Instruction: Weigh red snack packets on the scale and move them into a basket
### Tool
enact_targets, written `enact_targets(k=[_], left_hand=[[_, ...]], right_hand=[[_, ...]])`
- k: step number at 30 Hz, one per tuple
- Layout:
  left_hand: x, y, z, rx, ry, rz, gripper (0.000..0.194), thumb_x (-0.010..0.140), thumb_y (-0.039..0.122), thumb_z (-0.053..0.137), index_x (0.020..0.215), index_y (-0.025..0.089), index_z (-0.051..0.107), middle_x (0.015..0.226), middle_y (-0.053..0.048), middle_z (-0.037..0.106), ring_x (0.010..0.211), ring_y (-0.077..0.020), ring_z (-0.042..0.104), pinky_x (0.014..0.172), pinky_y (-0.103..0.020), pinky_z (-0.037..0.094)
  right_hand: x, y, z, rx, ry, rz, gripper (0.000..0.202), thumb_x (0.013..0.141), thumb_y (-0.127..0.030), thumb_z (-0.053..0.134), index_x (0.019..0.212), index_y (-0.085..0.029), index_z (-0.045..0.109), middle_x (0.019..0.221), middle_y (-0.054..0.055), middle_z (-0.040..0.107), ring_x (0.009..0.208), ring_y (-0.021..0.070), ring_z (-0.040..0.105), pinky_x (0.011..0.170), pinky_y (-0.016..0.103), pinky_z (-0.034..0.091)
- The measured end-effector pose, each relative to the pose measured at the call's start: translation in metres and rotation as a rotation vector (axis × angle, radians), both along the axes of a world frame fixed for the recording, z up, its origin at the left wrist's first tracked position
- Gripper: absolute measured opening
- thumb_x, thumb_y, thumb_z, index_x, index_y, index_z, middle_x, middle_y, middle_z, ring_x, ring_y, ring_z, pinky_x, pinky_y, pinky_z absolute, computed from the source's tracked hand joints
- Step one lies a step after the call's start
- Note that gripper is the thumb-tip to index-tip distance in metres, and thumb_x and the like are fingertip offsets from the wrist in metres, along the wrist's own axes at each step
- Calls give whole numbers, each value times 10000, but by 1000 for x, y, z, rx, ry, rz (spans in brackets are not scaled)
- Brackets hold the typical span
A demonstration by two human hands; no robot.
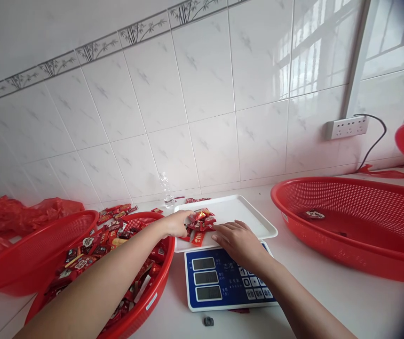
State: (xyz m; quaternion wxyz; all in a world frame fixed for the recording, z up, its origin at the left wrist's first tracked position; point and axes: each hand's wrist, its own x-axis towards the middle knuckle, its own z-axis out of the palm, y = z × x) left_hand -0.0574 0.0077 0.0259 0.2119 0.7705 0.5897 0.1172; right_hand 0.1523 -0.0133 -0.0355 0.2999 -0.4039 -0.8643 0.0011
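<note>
Red wrapped snack packets point(202, 219) lie in a small heap at the left front of the scale's white tray point(247, 214). My left hand point(178, 223) reaches over the basket to the heap's left side, fingers curled against the packets and partly hidden. From the right, my right hand point(239, 239) rests low over the tray's front edge, its fingers stretched out and their tips by the packets. Below it is the scale's blue panel point(228, 292), with several keys partly covered. Under my left forearm, a red basket point(168, 263) holds many similar packets.
Another red basket point(346, 256) at right has a few packets inside. At left stand a further red basket point(78, 223) and red plastic bags point(46, 209). A clear bottle point(166, 190) is by the tiled wall. A small dark object point(209, 321) lies before the scale.
</note>
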Motion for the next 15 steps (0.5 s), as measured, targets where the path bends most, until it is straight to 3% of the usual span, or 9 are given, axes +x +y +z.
enact_targets(k=[5,12,15], left_hand=[[-1,3,-5,92,81,-87,765,488,95,680,1214,253,498,1202,-27,557,1018,-241,558,814,-268,460],[7,-3,-6,136,124,-38,712,586,208,656,1265,239,446,1273,-76,480,1134,-287,484,944,-364,396],[9,-4,-4,98,127,-91,754,612,189,612,1325,254,376,1296,-80,453,1163,-280,458,963,-366,381]], right_hand=[[0,1,-1,20,-3,2,266,905,-338,379,935,-206,609,937,74,680,882,215,603,857,414,362],[0,1,0,12,4,19,265,911,-335,372,966,-208,597,918,64,680,871,210,604,837,407,370],[1,0,0,15,10,23,265,911,-337,373,963,-208,599,925,64,679,877,210,604,829,401,374]])
